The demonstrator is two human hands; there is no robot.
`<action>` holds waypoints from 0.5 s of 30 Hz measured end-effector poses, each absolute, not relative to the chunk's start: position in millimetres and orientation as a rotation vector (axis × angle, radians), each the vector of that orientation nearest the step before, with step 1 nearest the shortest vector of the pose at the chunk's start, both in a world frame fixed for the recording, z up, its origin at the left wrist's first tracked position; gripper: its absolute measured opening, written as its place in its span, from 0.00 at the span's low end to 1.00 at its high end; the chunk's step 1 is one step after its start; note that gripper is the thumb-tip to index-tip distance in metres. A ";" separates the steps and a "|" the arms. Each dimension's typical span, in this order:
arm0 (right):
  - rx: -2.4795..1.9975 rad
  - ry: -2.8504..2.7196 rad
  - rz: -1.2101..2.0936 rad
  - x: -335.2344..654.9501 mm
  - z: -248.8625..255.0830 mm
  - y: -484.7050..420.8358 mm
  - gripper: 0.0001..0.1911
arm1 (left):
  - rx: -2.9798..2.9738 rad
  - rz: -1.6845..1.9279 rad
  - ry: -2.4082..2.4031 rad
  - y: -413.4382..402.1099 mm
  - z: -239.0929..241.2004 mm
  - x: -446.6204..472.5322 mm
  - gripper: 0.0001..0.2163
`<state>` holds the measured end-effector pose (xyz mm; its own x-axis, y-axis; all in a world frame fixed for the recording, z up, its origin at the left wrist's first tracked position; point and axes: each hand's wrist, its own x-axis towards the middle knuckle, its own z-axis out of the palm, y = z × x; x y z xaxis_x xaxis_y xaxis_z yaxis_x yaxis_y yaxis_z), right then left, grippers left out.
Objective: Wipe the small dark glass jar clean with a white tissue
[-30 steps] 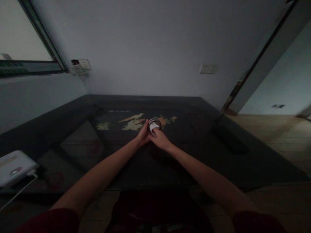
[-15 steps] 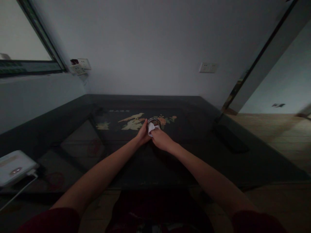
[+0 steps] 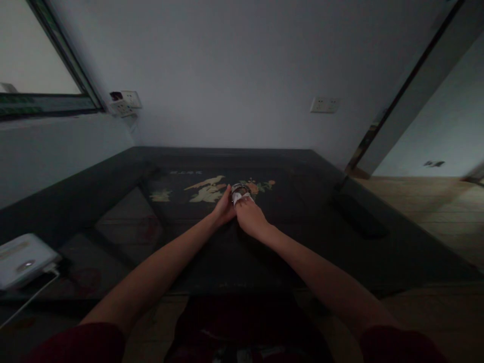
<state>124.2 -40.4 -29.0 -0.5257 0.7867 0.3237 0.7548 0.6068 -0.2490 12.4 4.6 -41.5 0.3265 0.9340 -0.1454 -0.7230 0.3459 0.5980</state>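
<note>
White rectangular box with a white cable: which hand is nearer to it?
Left. The left hand is beyond and to the right of the white box; the right hand is farther to the right.

Short dark-red sleeves (image 3: 91,345), bare forearms (image 3: 170,258), ungloved hands (image 3: 250,217)

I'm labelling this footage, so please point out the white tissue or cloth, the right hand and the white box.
White tissue or cloth (image 3: 237,197): head view, its exposed left part.
Right hand (image 3: 250,216): head view, back of the hand.
White box (image 3: 22,254): head view, its top.
</note>
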 end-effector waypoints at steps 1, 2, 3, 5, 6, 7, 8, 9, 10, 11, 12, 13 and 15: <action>-1.218 -2.414 0.157 124.5 -28.5 -40.1 0.19 | 0.474 1.137 0.523 3.8 -41.0 12.5 0.23; -1.210 -2.392 0.213 124.7 -28.6 -39.1 0.17 | 0.475 1.135 0.531 3.1 -40.6 12.7 0.24; -1.206 -2.364 0.271 124.4 -29.3 -37.4 0.15 | 0.475 1.134 0.540 2.6 -40.3 13.0 0.24; -1.191 -2.299 0.381 122.7 -32.1 -32.5 0.13 | 0.474 1.142 0.564 2.1 -39.8 14.0 0.24; -1.179 -2.264 0.425 121.2 -33.8 -29.7 0.13 | 0.475 1.154 0.575 2.1 -39.7 14.6 0.24; -1.162 -2.231 0.459 119.6 -35.4 -27.0 0.13 | 0.477 1.168 0.581 2.2 -39.6 15.2 0.23; -1.143 -2.204 0.483 118.0 -36.7 -24.8 0.13 | 0.483 1.182 0.583 2.3 -39.5 15.7 0.23; -1.126 -2.185 0.498 116.7 -37.5 -23.1 0.14 | 0.489 1.190 0.581 2.4 -39.5 16.0 0.22; -1.115 -2.176 0.506 116.1 -37.8 -22.2 0.14 | 0.495 1.194 0.576 2.5 -39.4 16.2 0.22; -1.112 -2.180 0.508 116.2 -37.4 -22.0 0.14 | 0.498 1.193 0.573 2.6 -39.5 16.2 0.22; -1.116 -2.194 0.503 117.2 -36.4 -22.4 0.14 | 0.499 1.192 0.571 2.6 -39.6 16.1 0.22; -1.127 -2.220 0.490 119.1 -34.8 -23.5 0.14 | 0.500 1.190 0.569 2.6 -39.8 15.8 0.22; -1.162 -2.291 0.438 124.7 -30.1 -26.9 0.12 | 0.503 1.179 0.561 2.6 -40.2 15.3 0.23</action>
